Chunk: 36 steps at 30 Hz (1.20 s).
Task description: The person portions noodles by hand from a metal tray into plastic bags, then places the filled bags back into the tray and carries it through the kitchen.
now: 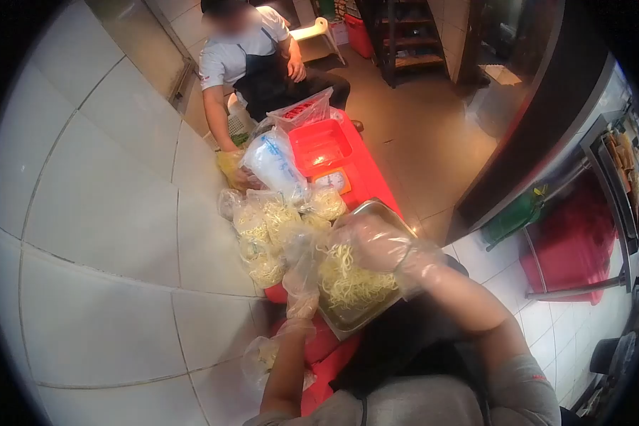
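Pale noodles point(355, 284) lie heaped in a metal tray point(348, 323) in front of me. My right hand point(380, 243), in a clear plastic glove, is closed over the tray with a clump of noodles hanging from its fingers. To the left, my gloved left hand point(303, 295) grips a clear plastic bag point(302, 248) beside the tray's edge. What is inside this bag is hard to make out. Several filled bags of noodles point(266, 224) are piled just beyond my left hand. One more bag of noodles point(266, 353) lies near my left forearm.
On the red table point(369, 174) are a red basin point(321, 145), an orange scale point(331, 182) and a white plastic package with blue print point(275, 165). A person point(252, 67) sits at the far end, a yellow-gloved hand near the bags. A tiled wall point(106, 213) borders the left.
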Each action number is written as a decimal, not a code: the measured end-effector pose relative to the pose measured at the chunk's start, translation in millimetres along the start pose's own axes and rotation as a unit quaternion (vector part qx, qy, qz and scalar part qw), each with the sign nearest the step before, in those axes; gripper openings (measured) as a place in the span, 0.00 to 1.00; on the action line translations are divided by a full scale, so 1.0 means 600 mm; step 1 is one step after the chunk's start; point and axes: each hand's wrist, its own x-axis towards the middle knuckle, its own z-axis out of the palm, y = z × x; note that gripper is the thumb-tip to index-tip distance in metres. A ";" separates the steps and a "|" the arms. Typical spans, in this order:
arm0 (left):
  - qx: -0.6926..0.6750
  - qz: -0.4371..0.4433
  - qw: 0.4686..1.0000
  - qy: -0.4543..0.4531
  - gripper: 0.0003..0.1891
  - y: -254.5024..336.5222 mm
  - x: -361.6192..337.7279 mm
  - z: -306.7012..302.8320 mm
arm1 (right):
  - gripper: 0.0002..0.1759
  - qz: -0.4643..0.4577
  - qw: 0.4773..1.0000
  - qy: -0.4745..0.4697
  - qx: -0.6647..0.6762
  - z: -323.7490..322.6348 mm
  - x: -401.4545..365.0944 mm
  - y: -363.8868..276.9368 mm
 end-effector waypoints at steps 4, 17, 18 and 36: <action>0.020 -0.021 1.000 -0.010 0.20 0.030 -0.007 -0.018 | 0.24 0.020 0.994 0.070 0.082 -0.033 -0.016 -0.021; -0.074 0.008 0.997 -0.007 0.19 0.000 -0.020 0.003 | 0.25 0.066 0.970 -0.029 -0.234 0.249 -0.068 0.187; -0.073 0.003 0.997 -0.001 0.19 0.013 -0.021 0.002 | 0.19 0.027 0.977 0.012 -0.212 0.276 -0.065 0.221; 0.099 0.103 0.989 -0.032 0.24 -0.052 -0.029 -0.001 | 0.21 0.074 0.960 -0.094 -0.254 0.168 -0.010 0.158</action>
